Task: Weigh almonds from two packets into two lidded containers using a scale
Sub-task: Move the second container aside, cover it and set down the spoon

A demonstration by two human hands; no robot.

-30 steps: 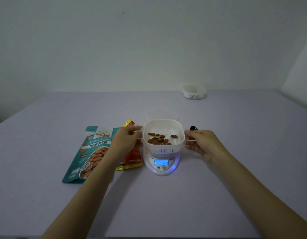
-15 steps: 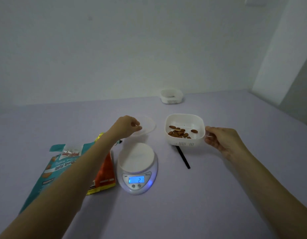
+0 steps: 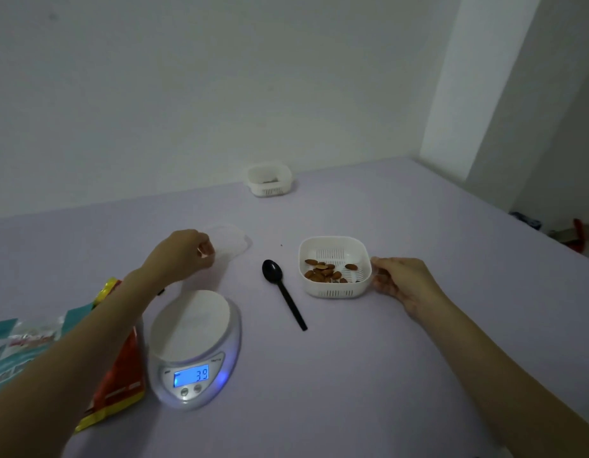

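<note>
A white container (image 3: 334, 246) with several almonds (image 3: 326, 272) in it rests on the table right of centre. My right hand (image 3: 398, 280) grips its right rim. My left hand (image 3: 182, 251) pinches the near edge of a clear lid (image 3: 232, 244) that lies behind the scale. The white scale (image 3: 192, 328) has a bare platform and a lit blue display. A teal almond packet (image 3: 25, 342) and an orange-red packet (image 3: 121, 368) lie at the left, partly hidden by my left forearm.
A black spoon (image 3: 281, 287) lies between the scale and the container, handle toward me. A second white container (image 3: 269, 180) stands at the far edge by the wall. The table's right edge drops off past my right arm.
My right hand has carried the container of almonds off the scale and set it down on the right. My left hand left the container and went to the clear lid. The view turned right.
</note>
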